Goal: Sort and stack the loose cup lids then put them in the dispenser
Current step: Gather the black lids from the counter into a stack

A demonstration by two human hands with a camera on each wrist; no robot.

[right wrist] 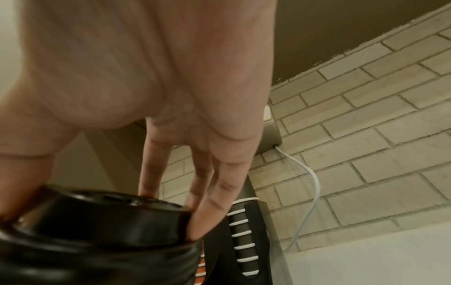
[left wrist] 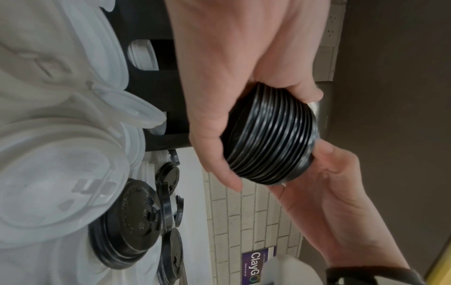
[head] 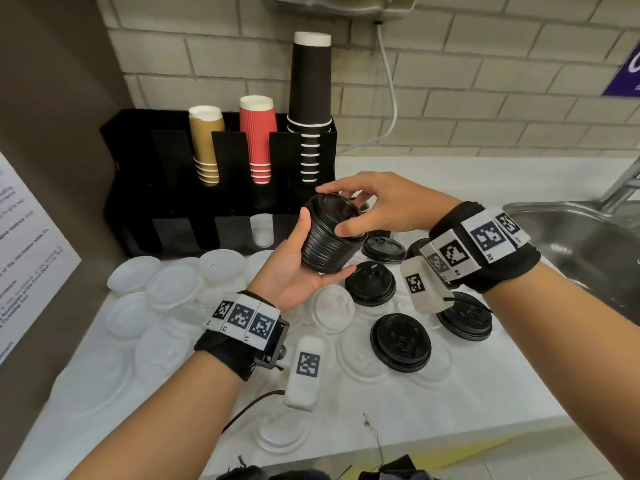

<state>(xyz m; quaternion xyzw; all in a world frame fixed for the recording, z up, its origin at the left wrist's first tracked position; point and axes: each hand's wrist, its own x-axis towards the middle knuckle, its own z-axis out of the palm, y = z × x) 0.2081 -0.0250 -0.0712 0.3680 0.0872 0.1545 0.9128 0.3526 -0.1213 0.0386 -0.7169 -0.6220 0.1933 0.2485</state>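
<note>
In the head view, at the centre of the frame, the left hand (head: 294,271) cradles a stack of black lids (head: 329,237) from below, palm up, thumb curled up its left side, which keeps the nested pile from sliding apart. The right hand (head: 381,206) comes in from the right, fingers arched over the stack's top and thumb on its near rim, probably seating or squaring the topmost lid. Behind, in the upper left, stands the black dispenser (head: 138,188), its upper slots holding cups and one lower slot already showing white lids (head: 262,230). Loose black lids (head: 400,342) lie lower right on the white tabletop (head: 485,393), clear lids (head: 173,289) to the left, so much sorting seems to remain. In the left wrist view, the stack (left wrist: 270,138) sits mid-frame, tilted, clasped between the left hand's (left wrist: 219,96) fingers and thumb, with the right hand (left wrist: 329,183) touching its far end from the lower right. In the right wrist view, at the bottom left, the right hand's fingertips (right wrist: 202,225) press against the raised crown of the top lid (right wrist: 109,217), holding it steady on the pile.
</note>
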